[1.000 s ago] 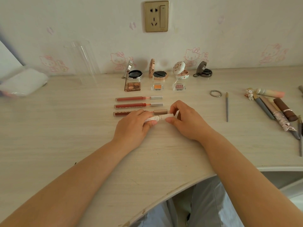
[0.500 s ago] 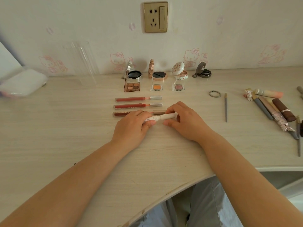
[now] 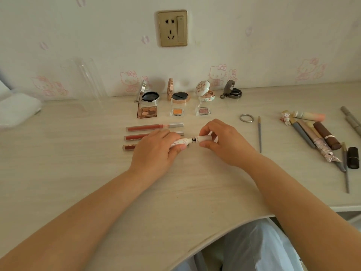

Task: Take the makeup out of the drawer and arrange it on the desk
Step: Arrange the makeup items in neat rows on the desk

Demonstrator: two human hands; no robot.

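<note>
Head view, frame centre: left hand [image 3: 156, 151] grips white pen [image 3: 180, 142], right hand [image 3: 220, 141] pinches its cap [image 3: 204, 138], partly separated. Likely uncapping; next, lay it below lip tubes [image 3: 154, 127].

The white pen [image 3: 182, 142] below the wall socket [image 3: 172, 28] bears small dark print and a smiley mark; the lettering is too small to read.
</note>
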